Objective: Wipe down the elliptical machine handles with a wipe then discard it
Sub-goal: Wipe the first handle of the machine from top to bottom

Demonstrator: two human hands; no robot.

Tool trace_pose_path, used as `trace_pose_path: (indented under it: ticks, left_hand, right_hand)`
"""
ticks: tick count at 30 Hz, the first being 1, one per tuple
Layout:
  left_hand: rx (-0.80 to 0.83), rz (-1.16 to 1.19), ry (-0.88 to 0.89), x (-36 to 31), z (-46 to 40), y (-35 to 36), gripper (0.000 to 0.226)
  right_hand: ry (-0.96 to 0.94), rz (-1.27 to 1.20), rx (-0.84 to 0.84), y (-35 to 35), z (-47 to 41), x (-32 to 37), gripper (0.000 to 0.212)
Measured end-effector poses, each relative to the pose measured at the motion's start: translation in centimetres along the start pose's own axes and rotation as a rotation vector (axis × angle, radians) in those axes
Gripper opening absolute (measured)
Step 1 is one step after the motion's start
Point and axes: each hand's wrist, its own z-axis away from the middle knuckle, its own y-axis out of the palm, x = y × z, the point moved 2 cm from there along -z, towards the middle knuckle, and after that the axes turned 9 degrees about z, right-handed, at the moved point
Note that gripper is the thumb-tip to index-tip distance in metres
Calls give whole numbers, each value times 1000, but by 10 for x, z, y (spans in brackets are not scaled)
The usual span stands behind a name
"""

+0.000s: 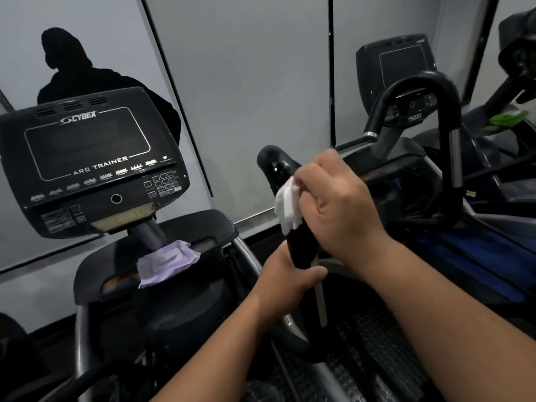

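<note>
Looking at the head cam, the only view here: the handle (pixel 290 204) is a black grip running on a tilt from its rounded tip up top, down and slightly right toward the bare metal stem; that long axis is what any next stroke has to follow, I'd guess. The right hand (pixel 336 204) sits on the upper part, fingers curled shut around the white wipe (pixel 287 206), pressing it against the grip; the glossy tip lies just above and to the left of that fist, so it's the nearer hand for it. The left hand (pixel 285 278) is lower down, wrapped closed around the bottom of the handle, thumb across the front, looks like it's steadying it. A purple wipes pack (pixel 166 261) lies on the console shelf, well apart to the left.
</note>
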Motion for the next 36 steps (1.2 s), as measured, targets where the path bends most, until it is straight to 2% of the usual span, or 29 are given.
trace_pose_path:
  ticks: [2,5,9,12,14,17,20,24,27,30,32,36]
  left_hand:
    - [-1,-14,-1,1,1,-1,35]
    - [-35,2,-30,5,-1,1,32]
    - [-33,59,-28,4,-2,4,10]
    - [-6,30,-4,2,-4,2,28]
    - [-13,18,-11,0,-2,0,40]
    - [-16,43,13,-3,-1,-2,37]
    - [-24,52,56,-6,-4,-5,30]
    - [-35,67,16,-4,-10,-6,33]
    - [-40,65,45,-2,-14,-11,29]
    - [-23,53,65,-5,-14,-8,23]
    - [-26,45,74,-2,-16,-9,24]
    - [-17,76,27,2,-18,-10,40]
  right_hand:
    - [-27,17,-13,3,-5,3,12]
    - [-58,31,46,3,35,1,9]
    - [-41,17,86,0,53,-2,11]
    - [-40,28,-3,2,6,4,10]
    - [-62,97,26,7,-16,7,5]
    - [-73,180,98,14,-9,6,15]
    - [-17,216,64,19,10,11,27]
    - [-8,198,5,27,-11,13,14]
    - [-133,257,-22,31,-9,13,11]
    - [-329,324,22,23,19,7,16]
    - [-426,303,37,22,12,4,11]
    - [-461,306,34,26,-49,6,15]
